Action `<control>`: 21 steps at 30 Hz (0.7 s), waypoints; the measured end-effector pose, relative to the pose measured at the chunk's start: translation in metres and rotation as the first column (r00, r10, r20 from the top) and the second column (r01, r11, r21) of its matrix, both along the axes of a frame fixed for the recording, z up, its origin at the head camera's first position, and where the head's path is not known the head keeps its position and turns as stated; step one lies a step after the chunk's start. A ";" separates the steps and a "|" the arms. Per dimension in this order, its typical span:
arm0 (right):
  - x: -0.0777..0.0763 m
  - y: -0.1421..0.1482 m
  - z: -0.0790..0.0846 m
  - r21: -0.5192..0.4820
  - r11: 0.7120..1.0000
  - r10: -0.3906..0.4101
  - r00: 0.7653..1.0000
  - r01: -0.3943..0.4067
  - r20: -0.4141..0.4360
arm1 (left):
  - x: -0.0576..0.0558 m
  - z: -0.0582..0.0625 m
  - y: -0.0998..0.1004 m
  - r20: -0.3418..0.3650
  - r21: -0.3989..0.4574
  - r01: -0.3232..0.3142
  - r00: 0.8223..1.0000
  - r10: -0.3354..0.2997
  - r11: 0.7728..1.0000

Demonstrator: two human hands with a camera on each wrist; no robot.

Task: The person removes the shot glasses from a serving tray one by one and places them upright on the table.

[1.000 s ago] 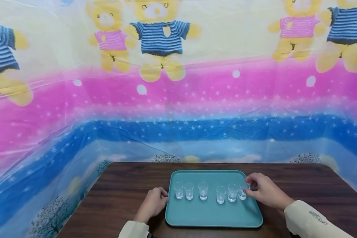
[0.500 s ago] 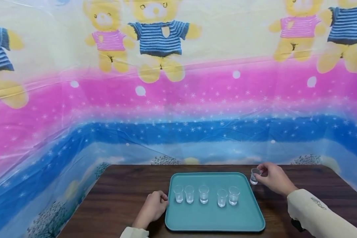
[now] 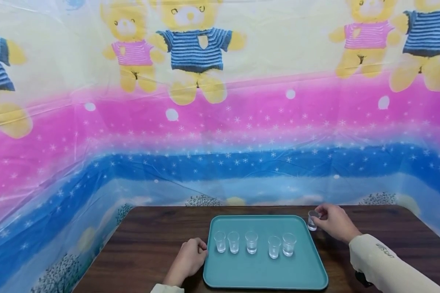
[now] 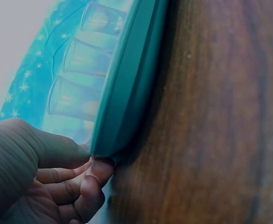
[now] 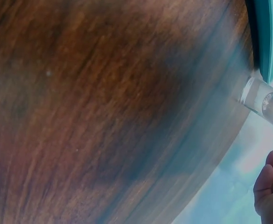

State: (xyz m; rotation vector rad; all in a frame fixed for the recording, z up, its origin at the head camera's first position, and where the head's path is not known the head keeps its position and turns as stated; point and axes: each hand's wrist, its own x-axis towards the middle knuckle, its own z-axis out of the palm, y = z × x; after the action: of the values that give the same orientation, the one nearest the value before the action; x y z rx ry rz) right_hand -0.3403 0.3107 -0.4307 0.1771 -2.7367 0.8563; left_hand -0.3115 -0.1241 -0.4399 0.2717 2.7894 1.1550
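Note:
My right hand point(image 3: 335, 222) pinches a small clear shot glass point(image 3: 312, 224) near its rim, just off the back right corner of the teal tray point(image 3: 264, 274). In the right wrist view this glass point(image 5: 262, 100) has its base close over the wood beside the tray wall point(image 5: 264, 42), and part of the hand is cut off by the frame. At the tray's left side, my left hand point(image 3: 190, 256) grips the rim between thumb point(image 4: 66, 151) and curled fingers. Several more shot glasses stand upright in a row on the tray, among them one far left point(image 3: 220, 243) and one far right point(image 3: 288, 245).
The dark wooden table point(image 3: 146, 236) extends on both sides of the tray. Behind and around it hangs a printed sheet point(image 3: 220, 162) with bears and snowflakes. A middle shot glass point(image 3: 251, 243) stands slightly apart from its neighbours.
The right hand has lifted the rightmost glass from the tray and carried it right and back to the table beside the tray. The left hand stays at the rim.

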 end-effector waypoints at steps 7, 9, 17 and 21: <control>0.003 -0.001 0.004 0.071 0.997 -0.003 0.996 0.009 -0.089 | 0.000 0.002 0.001 0.032 -0.009 -0.007 0.999 0.007 1.000; 0.006 -0.003 0.008 0.081 0.997 0.012 0.993 -0.003 -0.115 | 0.000 0.002 0.001 0.034 -0.009 -0.004 0.999 0.004 1.000; 0.018 -0.024 0.015 0.087 0.989 0.132 0.983 -0.122 -0.126 | 0.000 0.000 0.000 -0.033 -0.012 0.008 0.999 -0.009 1.000; 0.025 -0.030 0.015 0.087 0.981 0.182 0.981 -0.176 -0.073 | 0.000 -0.002 0.001 -0.036 -0.015 0.007 0.999 -0.008 1.000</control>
State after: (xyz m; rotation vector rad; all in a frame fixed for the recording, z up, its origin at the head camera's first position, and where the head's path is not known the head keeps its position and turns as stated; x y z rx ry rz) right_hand -0.3158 0.2810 -0.4161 0.4704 -2.7106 0.7659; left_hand -0.3115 -0.1234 -0.4415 0.3047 2.8244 1.1392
